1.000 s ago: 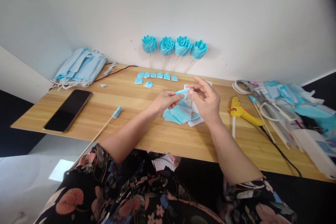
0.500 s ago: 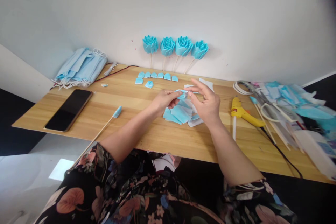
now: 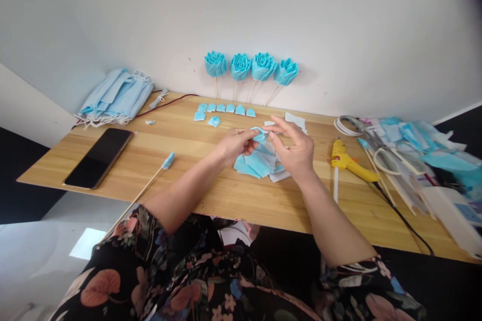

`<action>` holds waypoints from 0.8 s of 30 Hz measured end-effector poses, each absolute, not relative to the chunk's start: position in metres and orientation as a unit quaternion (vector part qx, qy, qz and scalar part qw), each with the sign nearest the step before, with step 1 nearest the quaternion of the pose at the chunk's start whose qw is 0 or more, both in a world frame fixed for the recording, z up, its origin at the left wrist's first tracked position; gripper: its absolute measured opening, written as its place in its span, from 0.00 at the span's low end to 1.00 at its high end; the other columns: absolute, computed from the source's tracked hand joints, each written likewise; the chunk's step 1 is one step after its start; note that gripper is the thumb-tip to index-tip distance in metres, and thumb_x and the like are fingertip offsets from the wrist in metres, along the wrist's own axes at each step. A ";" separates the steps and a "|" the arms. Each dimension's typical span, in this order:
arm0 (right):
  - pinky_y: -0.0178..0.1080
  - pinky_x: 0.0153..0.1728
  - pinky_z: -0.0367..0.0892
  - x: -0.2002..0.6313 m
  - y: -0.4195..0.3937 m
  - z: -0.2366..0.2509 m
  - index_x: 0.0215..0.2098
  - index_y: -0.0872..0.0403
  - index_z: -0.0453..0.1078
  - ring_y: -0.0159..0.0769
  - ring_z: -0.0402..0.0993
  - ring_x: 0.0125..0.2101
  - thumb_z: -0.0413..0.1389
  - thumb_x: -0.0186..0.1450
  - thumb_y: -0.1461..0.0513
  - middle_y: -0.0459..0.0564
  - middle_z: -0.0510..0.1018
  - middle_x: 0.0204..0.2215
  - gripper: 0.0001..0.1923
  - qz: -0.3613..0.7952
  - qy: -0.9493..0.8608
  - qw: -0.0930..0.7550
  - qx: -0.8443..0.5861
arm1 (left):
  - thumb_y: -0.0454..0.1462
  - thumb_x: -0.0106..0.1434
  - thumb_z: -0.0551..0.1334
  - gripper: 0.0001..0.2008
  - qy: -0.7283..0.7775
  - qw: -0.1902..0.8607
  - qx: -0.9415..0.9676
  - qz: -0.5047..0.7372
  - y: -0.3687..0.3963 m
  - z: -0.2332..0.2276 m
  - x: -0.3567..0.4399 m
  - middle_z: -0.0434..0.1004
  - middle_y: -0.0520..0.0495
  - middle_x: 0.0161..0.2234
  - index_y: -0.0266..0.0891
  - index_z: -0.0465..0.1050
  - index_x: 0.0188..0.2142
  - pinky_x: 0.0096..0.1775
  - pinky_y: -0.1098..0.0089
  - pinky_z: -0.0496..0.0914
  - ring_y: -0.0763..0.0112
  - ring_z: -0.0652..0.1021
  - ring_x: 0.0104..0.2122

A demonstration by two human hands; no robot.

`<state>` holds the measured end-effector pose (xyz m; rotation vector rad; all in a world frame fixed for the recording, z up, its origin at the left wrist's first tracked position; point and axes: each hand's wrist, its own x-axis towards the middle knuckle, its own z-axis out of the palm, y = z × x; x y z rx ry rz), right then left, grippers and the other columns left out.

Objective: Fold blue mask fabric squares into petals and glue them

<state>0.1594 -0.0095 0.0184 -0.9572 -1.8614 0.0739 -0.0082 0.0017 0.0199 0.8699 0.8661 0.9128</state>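
A small light-blue piece of mask fabric (image 3: pixel 259 135) is held up over the table between my two hands. My left hand (image 3: pixel 238 146) pinches it between thumb and curled fingers. At its right edge, my right hand (image 3: pixel 297 149) has thumb and index finger closing on the fabric, the other fingers stretched out. Beneath them lies a loose pile of cut blue and white fabric squares (image 3: pixel 258 163). Several folded blue petals (image 3: pixel 230 108) are lined up behind my hands. A stick with a blue bud (image 3: pixel 168 160) lies by my left forearm.
Several blue fabric roses (image 3: pixel 241 66) on sticks lean against the wall. Stacked masks (image 3: pixel 116 93) and a phone (image 3: pixel 98 158) are on the left. To the right lie a yellow glue gun (image 3: pixel 348 161), scissors (image 3: pixel 391 160), a tape roll (image 3: pixel 348 125) and mask scraps (image 3: pixel 425 135).
My right hand has shifted slightly left, its fingers moving over the edge of the fabric piece. My left hand stays nearly in place, still pinching it.
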 end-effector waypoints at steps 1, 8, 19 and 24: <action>0.49 0.52 0.73 0.159 -0.010 0.019 0.57 0.43 0.69 0.38 0.81 0.44 0.55 0.66 0.66 0.43 0.84 0.41 0.23 0.034 -0.770 0.497 -0.398 | 0.37 0.68 0.59 0.13 0.390 0.723 0.391 0.415 0.002 0.019 -0.008 0.70 0.52 0.20 0.34 0.68 0.26 0.24 0.74 0.58 0.81 0.67 0.17; 0.54 0.56 0.70 0.160 -0.013 0.020 0.59 0.41 0.67 0.41 0.79 0.48 0.53 0.67 0.65 0.44 0.84 0.43 0.23 0.066 -0.776 0.482 -0.401 | 0.39 0.66 0.61 0.13 0.368 0.733 0.385 0.423 0.005 0.016 -0.009 0.72 0.51 0.21 0.34 0.70 0.27 0.25 0.73 0.60 0.80 0.68 0.19; 0.52 0.55 0.70 0.162 -0.011 0.020 0.60 0.41 0.67 0.40 0.78 0.48 0.52 0.68 0.64 0.43 0.84 0.44 0.23 0.058 -0.772 0.487 -0.403 | 0.34 0.58 0.68 0.06 0.319 0.727 0.436 0.423 0.002 0.015 -0.009 0.67 0.56 0.21 0.34 0.74 0.32 0.26 0.74 0.59 0.82 0.67 0.20; 0.53 0.56 0.70 0.161 -0.011 0.019 0.60 0.41 0.67 0.41 0.78 0.48 0.52 0.68 0.65 0.44 0.84 0.44 0.24 0.059 -0.774 0.493 -0.394 | 0.33 0.61 0.66 0.05 0.341 0.723 0.415 0.435 0.004 0.012 -0.008 0.69 0.55 0.22 0.34 0.72 0.29 0.26 0.74 0.60 0.82 0.67 0.20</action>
